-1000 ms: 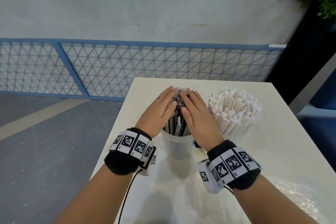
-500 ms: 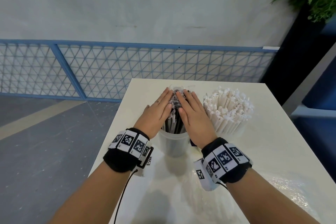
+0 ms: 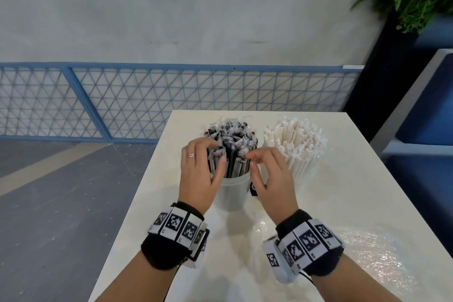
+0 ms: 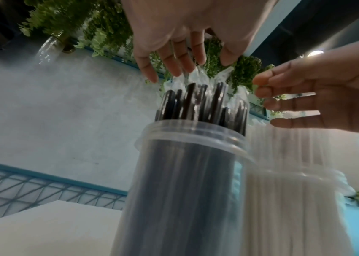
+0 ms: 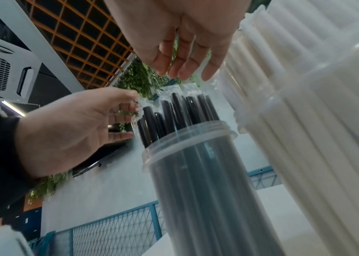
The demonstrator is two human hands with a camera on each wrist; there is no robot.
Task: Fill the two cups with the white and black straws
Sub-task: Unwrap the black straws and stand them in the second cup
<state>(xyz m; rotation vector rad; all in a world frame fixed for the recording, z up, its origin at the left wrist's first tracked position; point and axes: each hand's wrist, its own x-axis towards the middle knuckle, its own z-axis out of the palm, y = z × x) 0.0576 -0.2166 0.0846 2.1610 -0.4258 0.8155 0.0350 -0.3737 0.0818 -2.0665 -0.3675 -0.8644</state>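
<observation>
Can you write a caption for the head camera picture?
Two hands hover over wrapped black straws in a clear plastic cup.

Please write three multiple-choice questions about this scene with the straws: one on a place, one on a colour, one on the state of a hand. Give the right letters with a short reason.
1. Where does the cup of white straws stand, seen from the person?
A. To the right of the cup of black straws
B. In front of it
C. On the floor

2. What colour is the table?
A. Red
B. White
C. Black

3. What is the left hand doing?
A. Lying flat on the table
B. Gripping the white straws
C. Touching the black straws with curled fingers

Answers: 1 A, the head view shows the white bundle on the right side. 2 B, its bare top is white. 3 C, its fingertips meet the clear wrappers at the bundle's left side; the right hand hovers close by.
</observation>
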